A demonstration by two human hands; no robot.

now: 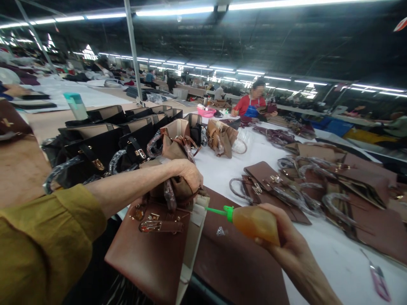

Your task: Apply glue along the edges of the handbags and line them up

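My right hand (282,237) is wrapped round a squeeze bottle of amber glue-like liquid (254,222), tipped sideways. Its thin green nozzle (216,210) points left at the pale open edge (195,228) of a brown leather handbag (152,254). Across the top of that bag reaches my left hand (190,174), its fingers curled over a tan-brown gusset part (178,188); the fingertips are partly hidden. Gold-coloured buckle hardware (162,225) sits on the bag's front. Under the nozzle, a brown leather panel (235,262) lies on the table.
Black handbags (92,148) stand in rows at left, with a teal-lidded cup (75,106) behind. Unfinished brown bags (318,182) with wrapped handles lie at right, near a pink-handled tool (378,279). A person in red (251,103) works across the table.
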